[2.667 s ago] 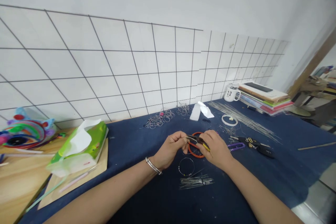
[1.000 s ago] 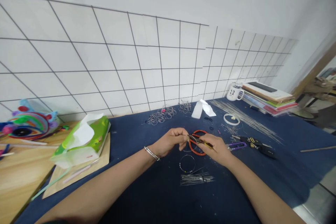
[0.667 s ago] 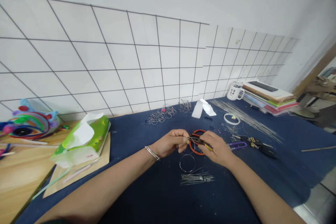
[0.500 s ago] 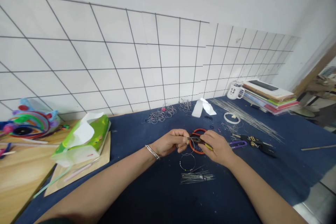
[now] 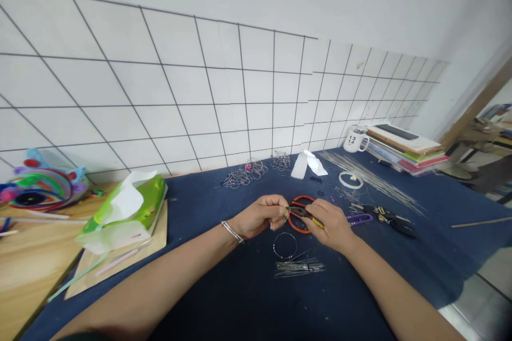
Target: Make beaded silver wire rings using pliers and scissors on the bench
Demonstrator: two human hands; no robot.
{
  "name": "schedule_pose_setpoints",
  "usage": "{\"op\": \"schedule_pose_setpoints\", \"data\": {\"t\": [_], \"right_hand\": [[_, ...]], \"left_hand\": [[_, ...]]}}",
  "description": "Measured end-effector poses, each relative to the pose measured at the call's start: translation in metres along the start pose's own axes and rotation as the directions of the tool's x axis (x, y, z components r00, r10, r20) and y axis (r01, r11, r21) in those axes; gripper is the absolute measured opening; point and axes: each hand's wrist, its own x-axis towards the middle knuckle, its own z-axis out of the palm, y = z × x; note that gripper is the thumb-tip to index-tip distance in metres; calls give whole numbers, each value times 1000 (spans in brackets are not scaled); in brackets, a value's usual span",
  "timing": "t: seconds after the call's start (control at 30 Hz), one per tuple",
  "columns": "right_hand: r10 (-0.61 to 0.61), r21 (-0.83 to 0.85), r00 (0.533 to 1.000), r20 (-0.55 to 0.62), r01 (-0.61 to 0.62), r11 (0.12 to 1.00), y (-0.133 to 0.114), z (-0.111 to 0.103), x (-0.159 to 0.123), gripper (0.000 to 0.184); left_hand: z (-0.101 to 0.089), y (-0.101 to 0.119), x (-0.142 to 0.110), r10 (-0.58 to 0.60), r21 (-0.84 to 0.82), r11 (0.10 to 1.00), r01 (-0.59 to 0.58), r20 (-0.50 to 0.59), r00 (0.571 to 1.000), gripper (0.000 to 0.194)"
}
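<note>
My left hand, with a silver bangle at the wrist, is closed in a pinch on a thin wire whose end meets the plier jaws. My right hand grips dark-jawed pliers with a yellow and black handle, jaws pointing left at my left fingertips. Directly behind them lies a pair of orange-handled scissors, partly hidden by my right hand and the pliers. Below the hands a thin wire ring with small beads rests on the dark blue cloth. Nearer me is a bundle of short wires.
Tangled wire pieces lie near the tiled wall. To the right are a white wire coil, long straight wires, purple snips, black cutters and a mug. A green tissue pack sits left.
The wire loop that hung below my left fingers is now hardly visible. The plier jaws have tilted slightly; both hands stay in nearly the same place. The view has shifted slightly.
</note>
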Motion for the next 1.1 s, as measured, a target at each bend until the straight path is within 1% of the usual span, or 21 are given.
{"op": "schedule_pose_setpoints", "data": {"t": [0.17,0.37,0.57,0.7,0.87,1.0,1.1], "right_hand": [[72,8,997,-9,-72,997,1,2,1,15],[140,42,989,50,-142,989,4,2,4,16],[135,57,986,99,-141,988,6,-1,6,18],[118,-42,988,100,-115,993,4,-4,7,17],[113,-197,988,108,-90,976,1,-7,7,18],[102,-247,990,92,-77,966,-1,-9,8,18],[99,-262,991,91,-72,962,-2,-9,8,18]], "left_hand": [[1,-1,2,73,98,993,-62,-102,992,18],[2,-3,5,100,85,992,-89,-134,986,20],[2,-7,5,101,69,993,-92,-146,984,18],[2,-10,6,118,112,989,-100,-166,979,22],[5,-8,4,143,202,973,-112,-144,979,24],[9,-5,2,165,270,956,-119,-155,974,26],[10,-4,1,167,308,944,-119,-136,976,27]]}}
